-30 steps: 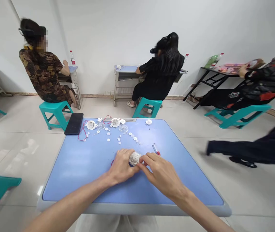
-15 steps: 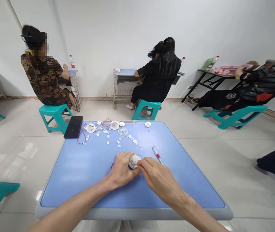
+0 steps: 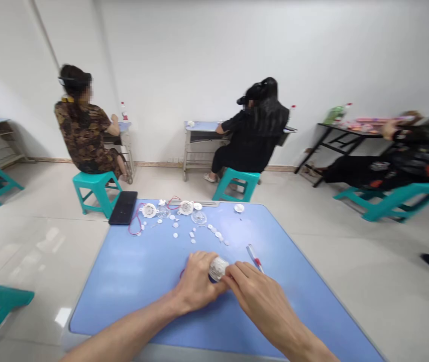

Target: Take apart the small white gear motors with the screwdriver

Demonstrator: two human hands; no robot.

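A small round part with a clear, ridged top (image 3: 218, 269) is held low over the blue desk (image 3: 124, 281). My left hand (image 3: 200, 281) wraps round its left side, and a bit of red wire shows beside that hand. The fingertips of my right hand (image 3: 254, 286) are pinched together at the part's right edge; whether they hold a separate small piece is hidden. Just beyond my right hand lies a screwdriver (image 3: 255, 258) with a clear and red handle.
Along the desk's far side lie white round units (image 3: 148, 210) with red wires, a clear dome (image 3: 199, 217), several small white discs (image 3: 218, 235) and a white cap (image 3: 239, 207). A black phone-like slab (image 3: 123, 207) sits at the far left corner. Other people sit on green stools (image 3: 237, 178) beyond.
The whole view has shifted, so the desk and people appear lower and slightly to the right. Both hands keep the same grip around the round part.
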